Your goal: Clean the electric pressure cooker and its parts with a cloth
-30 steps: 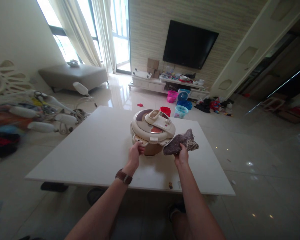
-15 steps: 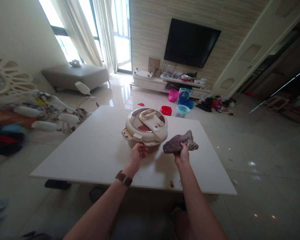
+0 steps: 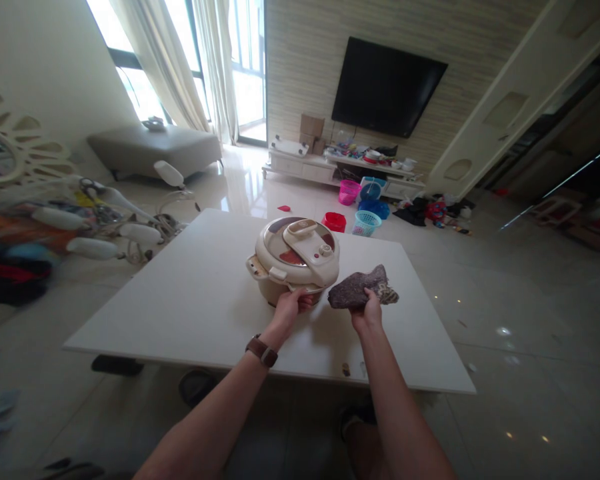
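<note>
A cream electric pressure cooker [image 3: 297, 257], its lid on, stands on the white table [image 3: 180, 300]. My left hand [image 3: 290, 310], with a brown watch on the wrist, is at the cooker's front just below the lid rim. Its fingers are curled, and whether they grip the rim or something small is hidden. To the right of the cooker, my right hand [image 3: 367, 315] holds a bunched, fuzzy dark brown cloth [image 3: 355, 290] above the table, thumb on top. One end of this cloth looks lighter and speckled.
Near the front edge of the table lies a small dark scrap [image 3: 346, 369]. Beyond the table, a red basin [image 3: 334, 222], a light blue basket [image 3: 367, 223] and a pink basket [image 3: 349, 192] stand on the floor. White lamp arms [image 3: 140, 233] rise close to the left side.
My left hand has moved right along the cooker's front, closer to its lid rim. The right hand still holds the cloth in nearly the same place. The view has shifted slightly.
</note>
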The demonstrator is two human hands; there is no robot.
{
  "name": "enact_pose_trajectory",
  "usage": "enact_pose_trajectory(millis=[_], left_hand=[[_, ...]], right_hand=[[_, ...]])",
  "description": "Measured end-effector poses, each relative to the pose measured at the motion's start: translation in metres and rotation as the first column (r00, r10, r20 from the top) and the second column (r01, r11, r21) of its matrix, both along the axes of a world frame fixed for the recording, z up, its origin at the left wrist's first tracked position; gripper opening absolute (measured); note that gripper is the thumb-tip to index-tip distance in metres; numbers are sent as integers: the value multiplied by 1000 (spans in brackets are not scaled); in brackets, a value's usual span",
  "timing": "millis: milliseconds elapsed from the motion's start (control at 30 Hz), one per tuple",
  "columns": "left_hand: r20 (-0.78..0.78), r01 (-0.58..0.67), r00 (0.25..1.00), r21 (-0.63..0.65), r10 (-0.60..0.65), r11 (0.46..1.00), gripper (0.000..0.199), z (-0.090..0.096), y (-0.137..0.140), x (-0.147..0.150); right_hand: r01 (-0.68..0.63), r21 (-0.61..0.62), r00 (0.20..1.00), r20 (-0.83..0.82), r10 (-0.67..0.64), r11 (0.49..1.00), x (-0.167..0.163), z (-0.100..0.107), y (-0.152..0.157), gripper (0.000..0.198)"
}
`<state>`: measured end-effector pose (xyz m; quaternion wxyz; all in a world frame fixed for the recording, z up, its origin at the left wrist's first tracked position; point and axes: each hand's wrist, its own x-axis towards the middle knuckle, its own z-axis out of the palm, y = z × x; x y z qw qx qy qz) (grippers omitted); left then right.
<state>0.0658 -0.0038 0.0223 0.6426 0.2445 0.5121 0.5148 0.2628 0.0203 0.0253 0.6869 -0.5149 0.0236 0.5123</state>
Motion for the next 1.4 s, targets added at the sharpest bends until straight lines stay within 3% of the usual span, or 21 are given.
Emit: enact_pose_trajectory(millis=[133, 300, 433, 500, 600, 700, 867, 1100, 1400], left_hand=[[-55, 113, 992, -31, -115, 993, 25, -3, -6, -27], [-122, 323, 939, 3, -321, 946, 28, -7, -13, -87], [-325, 458, 838, -19, -439, 889, 40, -3, -17, -134], [-453, 411, 804, -45, -386, 910, 50, 0, -20, -146], [-487, 216, 848, -39, -208, 976, 83, 1, -27, -146], [-324, 140, 938, 42, -119, 989, 104, -1, -33, -137], [-205, 156, 971, 165, -121, 974, 101, -3, -35, -132], [-98, 118, 990, 213, -98, 970, 107, -1, -26, -129], [-29, 50, 999, 225, -44, 973, 88, -9, 16, -104]], right_hand=[[11, 24, 1000, -1, -11, 1000, 0, 0, 1, 24], [28, 30, 1000, -5, -28, 999, 4, 2, 1, 24], [37, 35, 999, 9, -37, 999, 9, 1, 1, 25], [41, 36, 999, 18, -42, 998, 10, -1, 2, 26], [40, 39, 999, 19, -41, 998, 10, -2, 3, 27], [37, 43, 999, 18, -38, 998, 9, -3, 4, 26], [29, 42, 999, 28, -30, 999, 9, -5, 4, 29], [35, 27, 999, 40, -36, 999, 9, -10, 3, 27], [-13, 25, 999, 49, 11, 1000, 7, -10, -5, 26]])
